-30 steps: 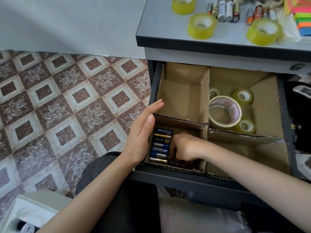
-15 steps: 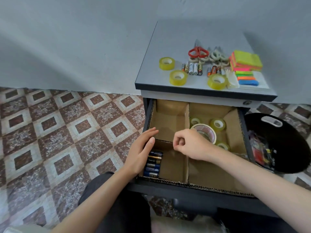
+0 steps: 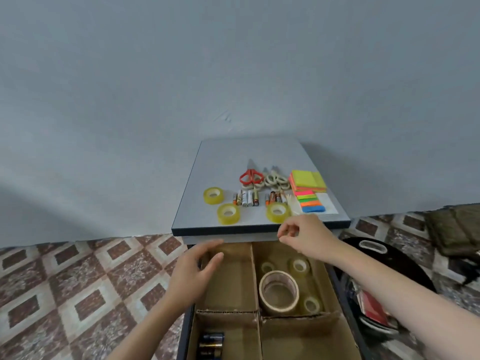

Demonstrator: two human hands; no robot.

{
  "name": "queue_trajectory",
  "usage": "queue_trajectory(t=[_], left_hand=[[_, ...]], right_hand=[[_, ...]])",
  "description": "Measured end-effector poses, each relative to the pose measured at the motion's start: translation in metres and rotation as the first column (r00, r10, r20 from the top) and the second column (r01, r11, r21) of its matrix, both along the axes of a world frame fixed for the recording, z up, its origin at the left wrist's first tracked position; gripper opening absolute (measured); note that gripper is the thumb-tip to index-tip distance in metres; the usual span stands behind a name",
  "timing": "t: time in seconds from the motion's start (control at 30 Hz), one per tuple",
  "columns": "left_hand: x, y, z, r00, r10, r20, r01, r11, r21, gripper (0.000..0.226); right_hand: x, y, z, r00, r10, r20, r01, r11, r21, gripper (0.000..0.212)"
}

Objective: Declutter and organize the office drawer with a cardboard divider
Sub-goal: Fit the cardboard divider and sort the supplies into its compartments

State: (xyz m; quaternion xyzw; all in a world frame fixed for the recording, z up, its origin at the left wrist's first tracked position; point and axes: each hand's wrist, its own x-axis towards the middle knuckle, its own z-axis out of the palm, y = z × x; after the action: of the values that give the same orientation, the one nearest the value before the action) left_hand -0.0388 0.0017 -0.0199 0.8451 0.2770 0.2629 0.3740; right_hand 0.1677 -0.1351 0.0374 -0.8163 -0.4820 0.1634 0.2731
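Observation:
The open drawer holds a cardboard divider [image 3: 255, 279] with four compartments. Dark batteries [image 3: 211, 344] lie in the near left one. A large tape roll [image 3: 279, 292] and small rolls [image 3: 300, 265] sit in the far right one. My left hand [image 3: 193, 272] hovers open over the drawer's far left corner, holding nothing. My right hand [image 3: 305, 236] is raised near the cabinet top's front edge, fingers loosely curled, empty. On the cabinet top [image 3: 233, 157] lie yellow tape rolls [image 3: 228, 213], more batteries [image 3: 245, 198], scissors [image 3: 250, 175] and sticky notes [image 3: 307, 181].
A black round bin [image 3: 405, 268] with items inside stands right of the drawer. A dark green mat [image 3: 457, 229] lies on the patterned tile floor at far right. A grey wall rises behind the cabinet.
My right hand rose out of the battery compartment and moved up to the cabinet top's edge. My left hand left the drawer's side and lifted toward the far left corner. The view tilted upward.

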Motion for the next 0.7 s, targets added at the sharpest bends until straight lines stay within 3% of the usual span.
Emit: queue_trajectory(t=[0.23,0.37,0.47,0.6,0.7], left_hand=[[0.054,0.047,0.048,0.996,0.009,-0.084,0.008,0.98,0.198,0.015],[0.087,0.065,0.065,0.972,0.009,-0.236,0.076,0.935,0.347,0.022],[0.117,0.072,0.067,0.928,-0.011,-0.373,0.163,0.911,0.378,0.029],[0.156,0.069,0.068,0.875,-0.035,-0.483,0.26,0.875,0.408,0.039],[0.181,0.064,0.064,0.815,-0.041,-0.578,0.368,0.807,0.463,0.043]], right_hand=[[0.065,0.023,0.026,0.985,-0.119,0.121,0.114,0.992,0.049,0.014],[0.088,0.043,0.032,0.961,-0.134,0.243,0.131,0.991,0.028,0.009],[0.096,0.059,0.033,0.954,-0.105,0.28,0.115,0.993,-0.02,0.007],[0.095,0.079,0.028,0.94,0.018,0.341,0.027,0.992,-0.127,0.028],[0.094,0.091,0.02,0.921,0.096,0.377,-0.032,0.984,-0.172,0.031]])
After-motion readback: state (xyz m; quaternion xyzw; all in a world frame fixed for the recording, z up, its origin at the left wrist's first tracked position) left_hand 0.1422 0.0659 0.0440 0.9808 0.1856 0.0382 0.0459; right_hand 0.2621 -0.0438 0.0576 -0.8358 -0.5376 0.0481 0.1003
